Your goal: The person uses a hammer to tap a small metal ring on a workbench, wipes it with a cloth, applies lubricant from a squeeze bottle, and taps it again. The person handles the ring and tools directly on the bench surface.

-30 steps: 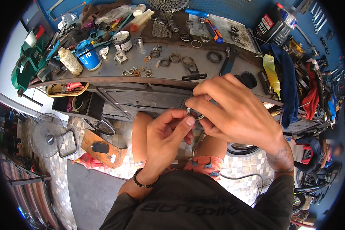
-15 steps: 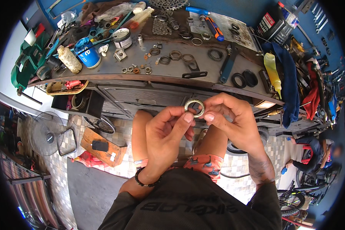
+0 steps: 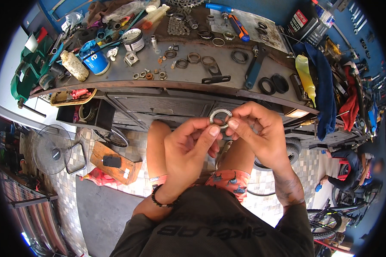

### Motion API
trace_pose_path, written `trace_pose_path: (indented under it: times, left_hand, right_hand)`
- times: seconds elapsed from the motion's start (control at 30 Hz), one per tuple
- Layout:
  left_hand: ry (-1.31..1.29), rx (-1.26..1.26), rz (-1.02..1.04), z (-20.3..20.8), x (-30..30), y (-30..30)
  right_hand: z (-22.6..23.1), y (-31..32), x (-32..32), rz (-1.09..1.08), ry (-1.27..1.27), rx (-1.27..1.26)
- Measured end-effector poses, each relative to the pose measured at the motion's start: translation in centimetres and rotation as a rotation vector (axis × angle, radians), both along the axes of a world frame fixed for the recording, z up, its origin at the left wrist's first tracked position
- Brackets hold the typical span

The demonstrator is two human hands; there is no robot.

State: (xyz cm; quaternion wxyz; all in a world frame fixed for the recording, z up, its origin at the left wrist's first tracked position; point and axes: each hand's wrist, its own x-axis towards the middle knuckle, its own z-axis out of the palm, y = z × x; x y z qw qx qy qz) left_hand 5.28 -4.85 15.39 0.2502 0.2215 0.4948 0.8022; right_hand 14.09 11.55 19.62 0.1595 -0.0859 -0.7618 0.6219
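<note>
A silvery metal ring [image 3: 221,111], apparently a bearing ring, is held between my two hands in front of the workbench edge. My left hand [image 3: 186,143] pinches its lower left side between thumb and fingers. On the ring's right side, the thumb and fingers of my right hand [image 3: 261,135] close on it. Behind them on the bench lie several dark rings and nuts, a large nut [image 3: 194,58], a flat slotted bracket [image 3: 216,78], a blue-handled wrench [image 3: 255,68] and two black rings [image 3: 273,85].
A yellow bottle [image 3: 304,77] and a blue cloth [image 3: 324,85] sit at the bench's right end. Cans, including a blue one [image 3: 94,60], crowd the left. An open drawer [image 3: 85,113] juts out. On the floor stand a fan [image 3: 52,150] and a wooden stool [image 3: 116,162] bearing a phone.
The ring has tilted in my fingers and shifted slightly up and right in view. Both hands keep their pinch on it.
</note>
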Motion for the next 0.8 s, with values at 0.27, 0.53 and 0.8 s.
trace_pose_path:
  times: [0.27, 0.53, 0.8]
  left_hand:
    - [0.075, -0.227, -0.131, 1.3, -3.5, -0.8]
    - [0.087, -0.229, -0.142, 1.8, -3.4, -0.4]
    - [0.137, -0.189, -0.130, 1.9, -2.8, -0.3]
  right_hand:
    - [1.4, 1.0, 0.4, 0.089, -0.105, 0.138]
    - [2.7, 1.2, 0.0, 0.063, -0.174, 0.089]
    - [3.0, 1.3, 0.1, 0.085, -0.151, 0.176]
